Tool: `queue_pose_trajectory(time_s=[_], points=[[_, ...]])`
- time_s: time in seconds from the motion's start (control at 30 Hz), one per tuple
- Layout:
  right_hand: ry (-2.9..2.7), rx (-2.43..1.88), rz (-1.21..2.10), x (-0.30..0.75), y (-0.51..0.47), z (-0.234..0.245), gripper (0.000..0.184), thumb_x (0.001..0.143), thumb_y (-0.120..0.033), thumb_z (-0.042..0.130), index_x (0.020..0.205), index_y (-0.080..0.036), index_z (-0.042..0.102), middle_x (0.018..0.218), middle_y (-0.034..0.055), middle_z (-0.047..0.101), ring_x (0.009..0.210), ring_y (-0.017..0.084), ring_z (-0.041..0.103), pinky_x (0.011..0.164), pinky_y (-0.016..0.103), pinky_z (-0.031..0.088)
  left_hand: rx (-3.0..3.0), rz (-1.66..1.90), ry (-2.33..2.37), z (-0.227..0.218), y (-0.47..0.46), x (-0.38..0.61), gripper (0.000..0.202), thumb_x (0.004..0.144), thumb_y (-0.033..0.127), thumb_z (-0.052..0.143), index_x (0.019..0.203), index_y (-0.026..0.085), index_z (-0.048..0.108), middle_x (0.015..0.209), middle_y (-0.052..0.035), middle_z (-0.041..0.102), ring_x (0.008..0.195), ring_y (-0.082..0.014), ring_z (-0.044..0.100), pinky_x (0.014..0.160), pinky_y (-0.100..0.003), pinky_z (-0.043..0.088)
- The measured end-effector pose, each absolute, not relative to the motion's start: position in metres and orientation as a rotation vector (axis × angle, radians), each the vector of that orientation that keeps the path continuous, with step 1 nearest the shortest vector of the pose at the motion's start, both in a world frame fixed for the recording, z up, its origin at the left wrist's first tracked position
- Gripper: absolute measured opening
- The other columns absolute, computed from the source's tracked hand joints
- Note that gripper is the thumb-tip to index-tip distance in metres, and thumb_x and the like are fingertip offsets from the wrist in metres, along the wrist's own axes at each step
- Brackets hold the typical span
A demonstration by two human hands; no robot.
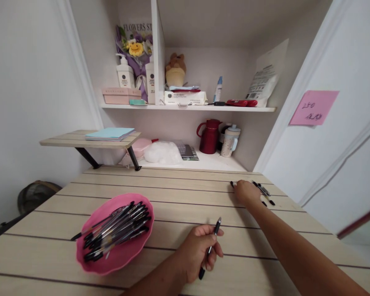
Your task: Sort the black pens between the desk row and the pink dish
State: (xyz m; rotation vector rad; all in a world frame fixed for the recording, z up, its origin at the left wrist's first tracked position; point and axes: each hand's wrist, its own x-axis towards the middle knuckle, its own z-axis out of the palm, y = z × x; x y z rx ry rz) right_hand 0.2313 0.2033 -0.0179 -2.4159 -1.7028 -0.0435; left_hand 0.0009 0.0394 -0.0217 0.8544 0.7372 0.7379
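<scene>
- Left hand here, pinching a black pen that slants between thumb and fingers!
- Right hand is farther out, fingertips hidden, grip I can't tell; loose pens lie just to its right.
- And left of the left hand, a pink bowl holding heaped pens!

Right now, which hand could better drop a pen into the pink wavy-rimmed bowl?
Likely the left hand: it holds a slim black pen, nearer the bowl; the right hand is farther away, beside loose black pens.
</scene>
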Motion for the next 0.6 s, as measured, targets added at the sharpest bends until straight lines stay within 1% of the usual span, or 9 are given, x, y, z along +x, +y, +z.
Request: queue_pose_trajectory(time_s=[0.17,0.23,0.27,0.33,0.4,0.47,0.5,0.53,0.6], points=[[-1.675,-2.352,0.021,0.23,0.198,-0.005,0.034,0.081,-0.029,0.041,0.093,-0.005,0.063,0.097,0.0248,0.062,0.094,0.035,0.058,0.073,0.043,0.042,0.856,0.744,0.743,-0.023,0.04,0.0,0.034,0.071,0.03,0.051,0.1,0.013,0.051,0.056,0.0025,0.055,0.028,-0.0027,0.033,0.032,-0.019,0.016],[-1.672,-2.302,0.062,0.227,0.19,0.002,0.035,0.081,-0.032,0.04,0.089,-0.007,0.063,0.096,0.0247,0.062,0.093,0.035,0.057,0.072,0.043,0.042,0.847,0.746,0.743,-0.022,0.039,0.0,0.033,0.071,0.03,0.052,0.099,0.013,0.052,0.056,0.0025,0.055,0.029,-0.0029,0.034,0.032,-0.019,0.017],[-1.679,-2.27,0.087,0.224,0.183,0.005,0.036,0.081,-0.034,0.039,0.086,-0.008,0.064,0.094,0.0234,0.063,0.092,0.033,0.058,0.072,0.041,0.042,0.842,0.75,0.741,-0.022,0.039,0.001,0.033,0.071,0.031,0.053,0.098,0.013,0.052,0.056,0.0025,0.055,0.029,-0.0029,0.034,0.032,-0.019,0.017],[-1.714,-2.18,0.175,0.211,0.163,0.009,0.038,0.083,-0.039,0.037,0.08,-0.013,0.064,0.085,0.0172,0.066,0.083,0.026,0.061,0.068,0.034,0.043,0.831,0.771,0.735,-0.022,0.039,0.001,0.033,0.071,0.033,0.054,0.098,0.013,0.052,0.055,0.0029,0.055,0.029,-0.0027,0.034,0.032,-0.019,0.017],[-1.737,-2.018,0.397,0.192,0.133,0.009,0.045,0.084,-0.048,0.031,0.075,-0.016,0.063,0.069,0.0084,0.065,0.064,0.017,0.06,0.057,0.026,0.042,0.828,0.801,0.727,-0.021,0.038,0.002,0.034,0.073,0.038,0.053,0.097,0.013,0.052,0.055,0.0033,0.054,0.029,-0.0025,0.033,0.032,-0.018,0.018],[-1.5,-1.557,0.997,0.168,0.101,0.006,0.049,0.079,-0.057,0.036,0.074,-0.015,0.06,0.063,0.0056,0.062,0.055,0.015,0.056,0.051,0.024,0.04,0.837,0.837,0.731,-0.021,0.038,0.003,0.034,0.073,0.041,0.053,0.093,0.014,0.052,0.055,0.004,0.053,0.03,-0.0022,0.033,0.032,-0.018,0.019],[-1.375,-1.398,1.176,0.156,0.085,0.004,0.048,0.077,-0.059,0.04,0.073,-0.015,0.059,0.06,0.0032,0.06,0.052,0.013,0.054,0.051,0.024,0.04,0.846,0.854,0.736,-0.02,0.037,0.004,0.033,0.073,0.042,0.053,0.091,0.015,0.051,0.055,0.0044,0.053,0.03,-0.0022,0.034,0.032,-0.017,0.019],[-1.284,-1.289,1.278,0.146,0.072,0.001,0.045,0.074,-0.059,0.046,0.072,-0.015,0.058,0.054,0.0003,0.057,0.048,0.011,0.051,0.05,0.023,0.039,0.855,0.871,0.744,-0.02,0.036,0.004,0.032,0.072,0.042,0.054,0.088,0.015,0.051,0.055,0.0048,0.052,0.03,-0.002,0.034,0.032,-0.017,0.02],[-1.156,-1.17,1.351,0.129,0.054,-0.005,0.039,0.068,-0.055,0.057,0.066,-0.016,0.054,0.045,-0.004,0.051,0.038,0.009,0.044,0.043,0.022,0.036,0.874,0.898,0.761,-0.019,0.035,0.006,0.029,0.071,0.041,0.056,0.083,0.016,0.049,0.055,0.0055,0.052,0.03,-0.0017,0.034,0.032,-0.017,0.02]])
